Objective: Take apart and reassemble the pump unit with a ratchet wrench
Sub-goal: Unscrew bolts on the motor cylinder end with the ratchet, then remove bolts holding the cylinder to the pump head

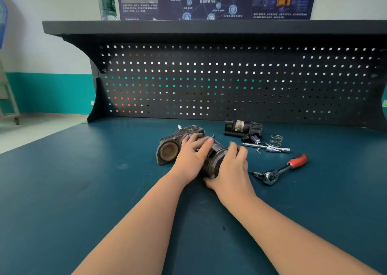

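The grey pump unit (170, 147) lies on its side on the blue workbench (104, 191), its round opening facing left. My left hand (193, 156) rests over the housing's middle, fingers curled on top. My right hand (229, 168) grips the dark cylindrical section (214, 159) at the unit's right end. The ratchet wrench (278, 169) with a red handle lies free on the bench to the right of my right hand.
A black motor part (243, 128) lies behind, with a wire spring (276, 140), a chrome extension bar (267, 148) and small screws (258, 151) beside it. A black pegboard (230, 82) closes off the back. A bottle (107, 0) stands on the shelf above.
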`<state>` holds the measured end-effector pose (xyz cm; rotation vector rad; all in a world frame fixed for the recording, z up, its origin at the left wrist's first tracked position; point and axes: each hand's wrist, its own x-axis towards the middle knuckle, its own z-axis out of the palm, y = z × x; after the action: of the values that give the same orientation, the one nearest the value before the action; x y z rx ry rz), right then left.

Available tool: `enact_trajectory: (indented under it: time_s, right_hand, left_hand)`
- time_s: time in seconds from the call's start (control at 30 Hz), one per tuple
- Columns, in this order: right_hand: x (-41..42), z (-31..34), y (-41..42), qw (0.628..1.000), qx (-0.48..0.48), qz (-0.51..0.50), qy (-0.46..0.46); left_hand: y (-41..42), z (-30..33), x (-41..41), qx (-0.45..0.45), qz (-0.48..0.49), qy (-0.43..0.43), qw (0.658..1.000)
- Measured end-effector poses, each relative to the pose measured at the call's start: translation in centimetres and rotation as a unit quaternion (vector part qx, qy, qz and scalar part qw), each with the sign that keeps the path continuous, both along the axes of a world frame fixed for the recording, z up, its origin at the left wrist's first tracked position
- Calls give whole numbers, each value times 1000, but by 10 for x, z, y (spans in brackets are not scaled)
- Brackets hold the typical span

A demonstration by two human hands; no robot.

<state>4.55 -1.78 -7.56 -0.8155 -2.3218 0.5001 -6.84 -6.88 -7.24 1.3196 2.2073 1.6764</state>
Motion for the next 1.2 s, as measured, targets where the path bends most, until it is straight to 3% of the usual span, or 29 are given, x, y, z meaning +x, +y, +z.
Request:
enact_trajectory:
  time_s: [0.17, 0.3, 0.47, 0.5, 0.6, 0.67, 0.73, 0.77, 0.9, 1.03, 1.2]
  right_hand:
    - [21, -3, -9, 997, -45, 60, -4]
    - [27, -1, -5, 996, -74, 11, 39]
    - [32, 6, 22, 958, -217, -16, 186]
    - [31, 9, 29, 927, -276, 7, 255]
    - [36, 19, 47, 749, -487, 124, 432]
    - [41, 30, 63, 696, -530, 126, 467]
    - [41, 41, 83, 605, -602, 64, 517]
    - [38, 47, 93, 591, -617, 44, 517]
    - [4, 63, 128, 736, -568, 8, 369]
    - [-51, 58, 148, 853, -462, -61, 235]
    - [-106, 47, 168, 906, -391, -58, 154]
  left_hand:
    - [-3, 1, -3, -12, -15, 4, 1000]
    - [-2, 1, -1, -12, -7, -1, 1000]
    - [-2, 3, 2, -3, -1, -10, 1000]
    - [-2, 3, 4, -2, 2, -1, 1000]
    - [0, 2, 8, -41, 23, 105, 993]
    - [1, 2, 9, -57, 26, 131, 989]
    - [0, 4, 8, -60, 24, 124, 990]
    - [-1, 5, 7, -64, 19, 127, 990]
    - [-11, 14, -2, -83, -40, 114, 989]
    - [-32, 29, -13, -101, -100, 54, 988]
    - [-52, 38, -28, -117, -4, 68, 991]
